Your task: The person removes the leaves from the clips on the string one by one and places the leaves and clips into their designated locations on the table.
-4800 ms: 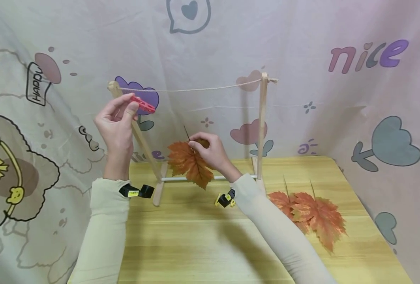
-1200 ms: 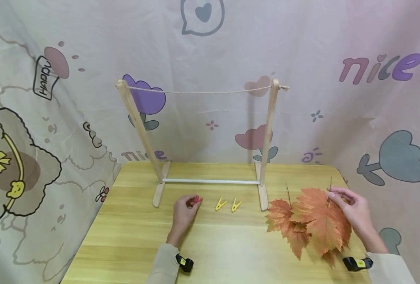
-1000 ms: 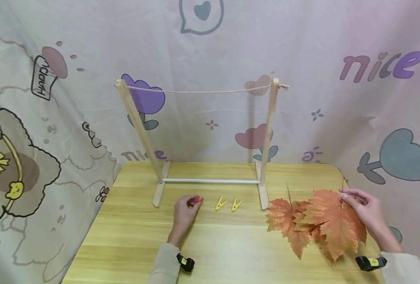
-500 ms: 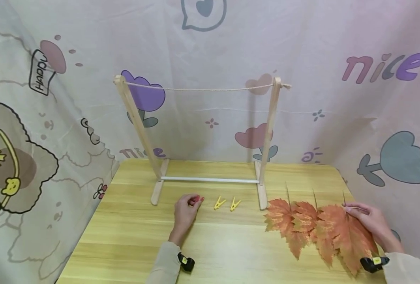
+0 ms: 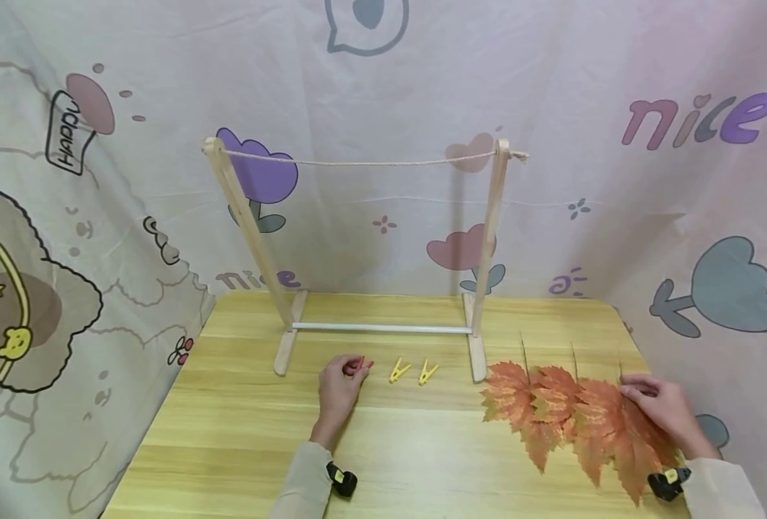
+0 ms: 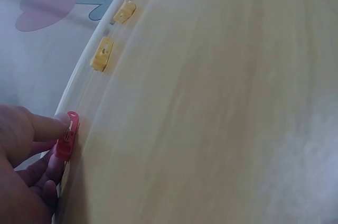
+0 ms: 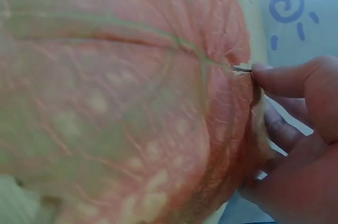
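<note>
My left hand (image 5: 339,389) pinches a red clothespin (image 6: 67,137) close over the table, left of two yellow clothespins (image 5: 399,371) that lie side by side. At the right, my right hand (image 5: 665,407) pinches the thin stem of an orange maple leaf (image 5: 623,440), seen close up in the right wrist view, where the leaf (image 7: 121,102) fills most of the picture. Two more orange maple leaves lie to its left, a middle one (image 5: 555,393) and a far-left one (image 5: 508,393), overlapping, their stems pointing away from me.
A wooden stand (image 5: 254,223) with two posts is at the back of the table (image 5: 228,432). A cord (image 5: 370,163) runs between the post tops and a white rod (image 5: 383,328) joins their feet. A patterned cloth (image 5: 370,94) hangs behind.
Earlier my hands were raised at the stand with the red clothespin and a leaf. Both came down to the table; my right hand carried its leaf rightward beside the others. Lately my left hand stays put.
</note>
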The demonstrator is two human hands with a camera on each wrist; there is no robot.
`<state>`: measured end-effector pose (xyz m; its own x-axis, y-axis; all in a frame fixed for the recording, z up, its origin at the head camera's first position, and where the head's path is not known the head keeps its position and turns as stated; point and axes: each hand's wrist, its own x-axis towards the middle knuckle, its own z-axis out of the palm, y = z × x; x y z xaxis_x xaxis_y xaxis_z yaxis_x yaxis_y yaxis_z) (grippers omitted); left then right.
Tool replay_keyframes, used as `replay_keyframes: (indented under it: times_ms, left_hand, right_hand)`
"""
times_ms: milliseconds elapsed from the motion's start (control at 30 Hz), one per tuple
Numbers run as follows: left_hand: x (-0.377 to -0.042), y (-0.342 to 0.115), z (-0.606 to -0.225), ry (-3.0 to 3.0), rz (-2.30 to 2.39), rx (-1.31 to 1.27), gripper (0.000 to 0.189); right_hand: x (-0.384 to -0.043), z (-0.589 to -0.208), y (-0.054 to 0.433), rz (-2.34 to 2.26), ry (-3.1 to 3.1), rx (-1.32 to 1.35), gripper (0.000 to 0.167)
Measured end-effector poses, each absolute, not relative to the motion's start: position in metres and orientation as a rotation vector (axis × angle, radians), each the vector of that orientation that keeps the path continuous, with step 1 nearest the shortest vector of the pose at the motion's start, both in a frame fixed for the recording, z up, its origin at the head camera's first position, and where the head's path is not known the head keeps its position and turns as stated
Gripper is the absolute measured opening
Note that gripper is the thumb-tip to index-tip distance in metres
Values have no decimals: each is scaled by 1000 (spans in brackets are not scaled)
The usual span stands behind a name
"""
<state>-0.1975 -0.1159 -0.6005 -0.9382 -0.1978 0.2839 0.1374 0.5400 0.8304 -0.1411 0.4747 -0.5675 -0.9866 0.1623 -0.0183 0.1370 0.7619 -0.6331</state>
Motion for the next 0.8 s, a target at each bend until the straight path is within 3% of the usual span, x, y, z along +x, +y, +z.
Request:
replay_keyframes:
  times_ms: [433,800]
  left_hand:
    - [-198,-128,-599,-2445,-1453,-66,23]
    - [-184,-176,-579,-2514,-1490,-168,31]
  right_hand:
    - [-140,-559,462,1049,-2844,-330,43]
    - [-140,-540,432,1039,-2793,-237,43]
